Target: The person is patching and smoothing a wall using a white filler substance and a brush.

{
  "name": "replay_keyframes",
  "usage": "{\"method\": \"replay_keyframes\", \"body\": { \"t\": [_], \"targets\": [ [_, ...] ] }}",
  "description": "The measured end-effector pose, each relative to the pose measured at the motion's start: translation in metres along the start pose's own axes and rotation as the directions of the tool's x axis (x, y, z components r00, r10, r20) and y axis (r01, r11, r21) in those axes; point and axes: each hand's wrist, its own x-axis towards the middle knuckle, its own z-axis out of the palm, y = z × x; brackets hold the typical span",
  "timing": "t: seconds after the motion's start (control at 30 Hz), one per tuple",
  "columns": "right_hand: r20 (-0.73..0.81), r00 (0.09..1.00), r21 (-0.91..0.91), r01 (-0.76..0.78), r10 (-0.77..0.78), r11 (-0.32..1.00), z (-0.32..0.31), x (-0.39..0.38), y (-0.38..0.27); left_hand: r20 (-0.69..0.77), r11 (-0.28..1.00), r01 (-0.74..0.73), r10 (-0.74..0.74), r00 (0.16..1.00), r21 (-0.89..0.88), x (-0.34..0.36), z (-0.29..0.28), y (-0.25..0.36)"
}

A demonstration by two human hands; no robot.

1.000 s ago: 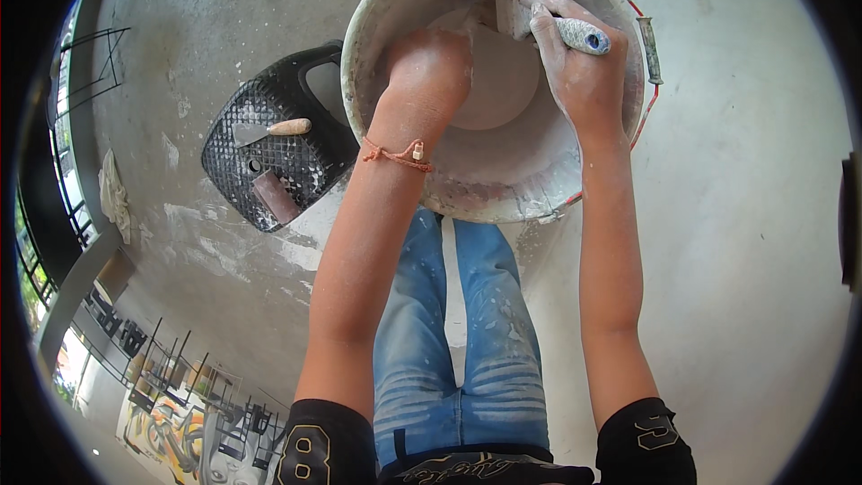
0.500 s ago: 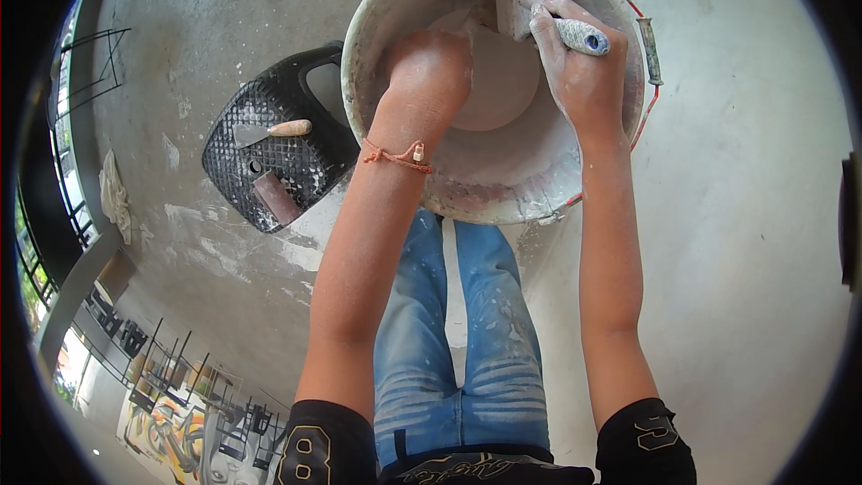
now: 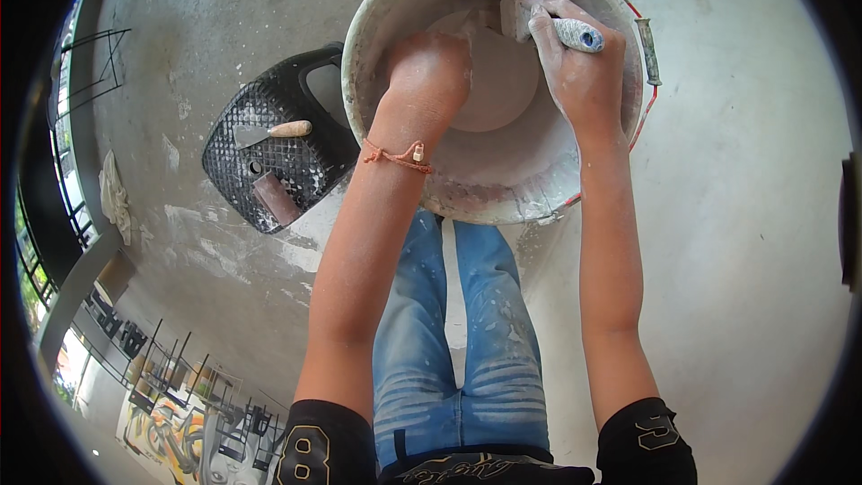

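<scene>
Counted outward from the grip: 1 right hand (image 3: 585, 58) on 1 brush (image 3: 575, 34), with 1 bucket (image 3: 503, 181) around them; left of the grip, 1 left hand (image 3: 438, 63) and 1 cord bracelet (image 3: 396, 156); farther left, 1 black textured platform (image 3: 269, 94) bearing 1 scraper (image 3: 289, 128) and 1 reddish-brown block (image 3: 277, 198); beyond, 1 pale cloth (image 3: 115, 198).

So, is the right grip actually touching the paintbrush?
Touching. The head view shows the right grip holding the paintbrush, its thumb laid directly against the brush with no gap.
</scene>
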Motion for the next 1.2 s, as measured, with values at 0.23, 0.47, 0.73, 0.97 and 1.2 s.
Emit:
{"method": "replay_keyframes", "body": {
  "t": [0.23,0.47,0.73,0.97,1.2],
  "targets": [
    [-0.002,1.000,0.001,0.018,-0.018,1.000,0.001,0.001,0.000,0.013,1.000,0.021,-0.021,1.000,-0.010,0.000,-0.005,0.002],
    [0.021,1.000,-0.045,0.014,-0.013,0.999,0.000,-0.002,0.003,0.129,0.982,0.035,-0.011,0.992,-0.184,-0.001,-0.044,0.022],
    [-0.011,1.000,0.002,0.012,-0.012,1.000,0.000,0.001,-0.001,0.033,0.966,-0.048,0.059,0.998,-0.254,-0.002,-0.042,0.017],
    [0.002,1.000,0.031,-0.003,0.003,1.000,0.002,0.001,0.000,0.068,0.964,-0.022,0.041,0.997,-0.264,0.000,-0.041,0.014],
    [0.060,0.998,0.046,-0.039,0.036,0.998,0.003,-0.001,0.002,-0.006,0.980,-0.045,0.045,0.999,-0.193,0.001,-0.039,0.015]
  ]
}}
